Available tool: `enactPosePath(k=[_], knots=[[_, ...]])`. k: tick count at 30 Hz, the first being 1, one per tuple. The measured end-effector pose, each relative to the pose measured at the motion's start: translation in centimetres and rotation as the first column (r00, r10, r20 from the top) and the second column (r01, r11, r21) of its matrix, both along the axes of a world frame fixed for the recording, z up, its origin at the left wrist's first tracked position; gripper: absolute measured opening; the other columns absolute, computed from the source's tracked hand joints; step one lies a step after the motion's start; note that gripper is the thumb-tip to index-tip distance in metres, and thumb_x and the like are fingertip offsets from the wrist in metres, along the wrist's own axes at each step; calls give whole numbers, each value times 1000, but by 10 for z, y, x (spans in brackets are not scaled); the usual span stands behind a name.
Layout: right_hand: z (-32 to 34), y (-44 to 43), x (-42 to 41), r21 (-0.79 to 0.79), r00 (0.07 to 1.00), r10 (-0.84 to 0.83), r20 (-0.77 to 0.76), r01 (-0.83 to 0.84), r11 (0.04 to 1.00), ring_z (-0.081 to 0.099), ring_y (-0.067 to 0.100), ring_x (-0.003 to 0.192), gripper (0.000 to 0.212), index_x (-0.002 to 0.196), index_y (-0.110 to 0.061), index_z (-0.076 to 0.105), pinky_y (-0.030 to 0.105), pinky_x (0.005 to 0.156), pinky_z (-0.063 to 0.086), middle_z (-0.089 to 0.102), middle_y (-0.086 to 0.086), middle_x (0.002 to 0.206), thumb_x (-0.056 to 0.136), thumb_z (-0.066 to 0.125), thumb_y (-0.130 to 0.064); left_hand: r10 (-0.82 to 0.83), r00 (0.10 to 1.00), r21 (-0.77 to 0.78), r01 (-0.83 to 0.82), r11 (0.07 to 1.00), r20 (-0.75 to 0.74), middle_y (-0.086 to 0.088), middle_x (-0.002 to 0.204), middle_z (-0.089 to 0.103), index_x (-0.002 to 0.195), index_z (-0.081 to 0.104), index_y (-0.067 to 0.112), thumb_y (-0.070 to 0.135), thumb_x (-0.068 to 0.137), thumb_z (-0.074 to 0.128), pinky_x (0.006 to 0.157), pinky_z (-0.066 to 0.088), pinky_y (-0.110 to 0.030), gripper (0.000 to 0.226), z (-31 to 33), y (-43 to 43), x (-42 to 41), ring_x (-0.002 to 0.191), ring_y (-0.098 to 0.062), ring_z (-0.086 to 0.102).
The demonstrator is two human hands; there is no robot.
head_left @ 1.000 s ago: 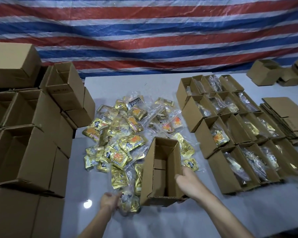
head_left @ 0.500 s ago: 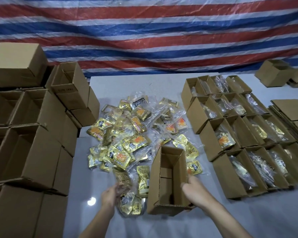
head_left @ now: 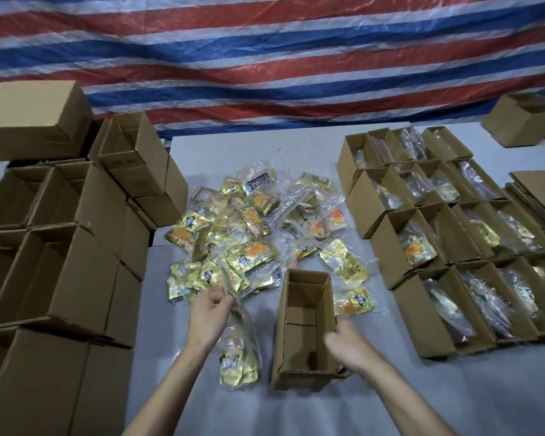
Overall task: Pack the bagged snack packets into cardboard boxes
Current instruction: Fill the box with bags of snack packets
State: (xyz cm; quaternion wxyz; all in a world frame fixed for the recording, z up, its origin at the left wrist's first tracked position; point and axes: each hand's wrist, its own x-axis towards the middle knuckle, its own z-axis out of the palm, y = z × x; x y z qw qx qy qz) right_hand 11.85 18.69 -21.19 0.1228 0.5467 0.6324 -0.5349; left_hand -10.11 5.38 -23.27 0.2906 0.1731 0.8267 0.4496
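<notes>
An open cardboard box stands empty on the white table in front of me. My right hand grips its near right wall. My left hand pinches the top of a clear bag of gold snack packets, which hangs lifted just left of the box. Behind both lies a heap of bagged gold and orange snack packets.
Rows of open boxes holding bagged packets fill the right side. Stacks of open cardboard boxes rise on the left. Flat cardboard and more boxes sit far right. A striped tarp hangs behind.
My left hand has raised the bag of packets off the table, up beside the box. My right hand has stayed on the box's near right wall.
</notes>
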Motion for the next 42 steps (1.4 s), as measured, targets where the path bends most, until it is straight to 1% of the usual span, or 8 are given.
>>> enactPosePath(k=[4, 10, 14, 18, 20, 26, 35, 42], knots=[[0, -4, -1, -14, 999, -19, -29, 19, 1000, 71, 33, 89, 28, 114, -17, 54, 42, 69, 61, 68, 15, 108, 88, 42, -11, 53, 995, 79, -60, 995, 85, 4, 67, 67, 56, 54, -10, 0, 87, 58, 61, 45, -14, 33, 37, 7, 8, 62, -2, 61], [-11, -6, 3, 15, 994, -5, -106, 7, 1000, 59, 1, 77, 22, 88, -24, 60, 10, 52, 44, 66, -13, 85, 89, 47, -7, 169, 901, 180, -257, 949, 399, -8, 98, 77, 78, 80, 8, 4, 92, 57, 90, 57, -44, 28, 80, 4, 12, 97, -23, 71], [-23, -6, 6, 19, 998, 15, -54, -14, 1000, 59, 16, 101, 19, 103, -25, 51, 30, 85, 52, 63, -5, 106, 86, 48, -16, 157, 908, 192, -247, 950, 389, 7, 104, 76, 91, 79, 7, 11, 94, 54, 93, 54, -49, 26, 102, -1, 19, 103, -15, 70], [-36, -8, 5, 14, 999, 26, -36, -26, 1000, 57, 11, 89, 29, 116, -27, 46, 24, 60, 46, 61, -4, 108, 88, 51, -21, 99, 878, 245, -236, 940, 467, 6, 104, 76, 84, 80, 9, 10, 96, 53, 77, 57, -49, 30, 130, 2, 37, 106, -16, 68], [-44, -10, 5, 10, 1000, 20, -15, -20, 1000, 56, 10, 84, 31, 118, -26, 44, 23, 53, 45, 60, 0, 110, 89, 50, -18, 68, 856, 276, -239, 931, 512, 1, 105, 76, 76, 82, 14, 7, 95, 53, 86, 54, -56, 35, 143, 3, 45, 104, -20, 71], [-67, -24, 6, 25, 1000, 27, 14, -27, 999, 60, 28, 106, 36, 126, -14, 39, 36, 89, 52, 62, 8, 116, 92, 49, -9, -28, 788, 418, -295, 859, 615, -9, 115, 73, 103, 62, -8, 1, 95, 49, 88, 49, -69, 18, 163, 1, 63, 106, -30, 70], [-91, -44, 15, 54, 988, 64, -138, -57, 997, 64, 16, 112, 59, 132, -24, 47, 32, 90, 52, 66, -5, 122, 84, 66, -53, -187, 561, 403, -290, 868, 806, -11, 119, 71, 61, 72, 14, 9, 74, 62, 90, 46, -72, 16, 110, 8, 99, 112, -33, 67], [-99, -54, 40, -59, 984, -36, -177, 26, 998, 61, 12, 115, 70, 133, -30, 54, 28, 100, 49, 66, -6, 122, 65, 69, -39, -101, 542, 269, -241, 932, 834, -10, 119, 71, 87, 77, 1, 1, 91, 47, 92, 52, -59, 30, 38, -5, 130, 102, -22, 70]])
